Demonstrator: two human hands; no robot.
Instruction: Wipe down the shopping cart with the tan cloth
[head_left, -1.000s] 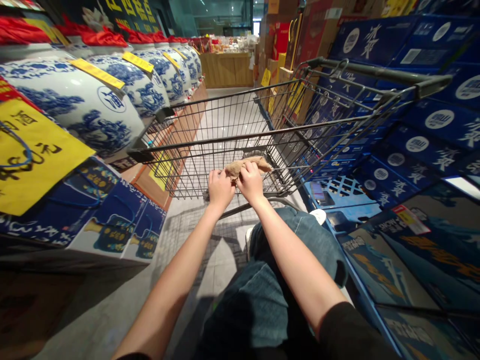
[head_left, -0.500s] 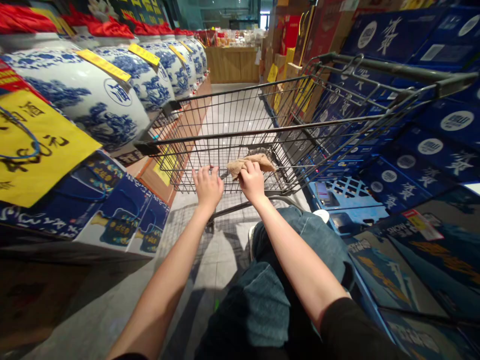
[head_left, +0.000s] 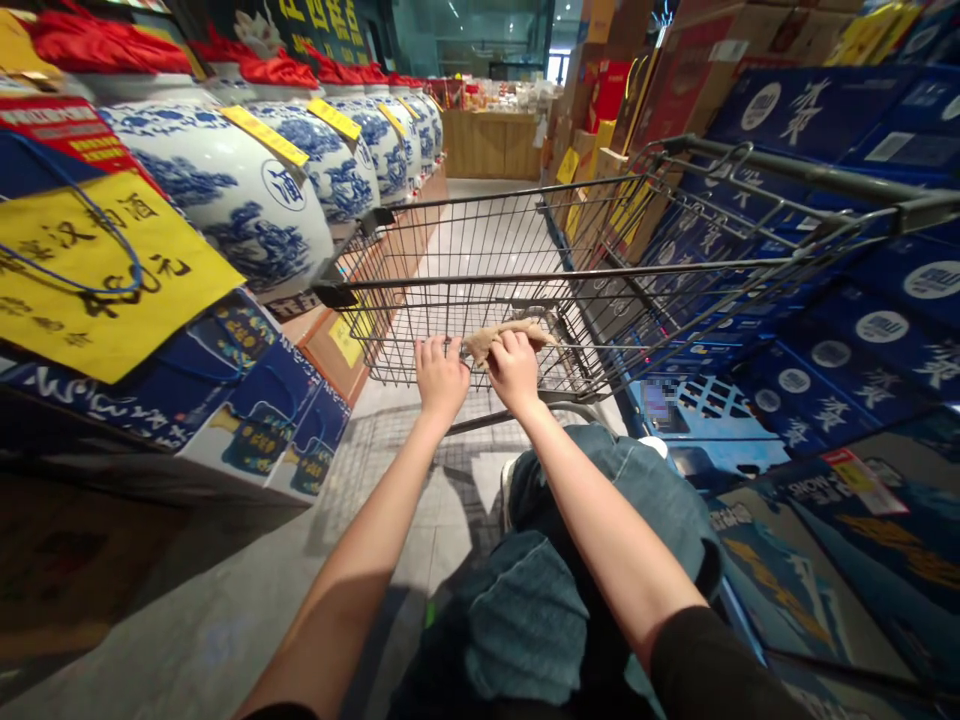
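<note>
A dark wire shopping cart (head_left: pixel 570 276) stands sideways in front of me. My right hand (head_left: pixel 514 372) is closed over a crumpled tan cloth (head_left: pixel 525 328), pressing it around a horizontal wire on the cart's near side. Just left of it, my left hand (head_left: pixel 442 378) has its fingers hooked over the same side of the cart, close to the cloth but apart from it. Both palms are hidden from above. The cart's handle (head_left: pixel 795 165) is at the upper right.
Blue-and-white jars (head_left: pixel 225 190) with red covers line the left side. Before them are gift boxes (head_left: pixel 247 430) and a yellow price sign (head_left: pixel 112 270). Stacked blue cartons (head_left: pixel 847 310) and a light blue plastic crate (head_left: pixel 720 430) crowd the right. A wooden counter (head_left: pixel 491 145) stands behind.
The view has turned slightly, so the cart and jars appear farther right and a little lower. My right hand and the cloth have moved slightly left along the cart's wire.
</note>
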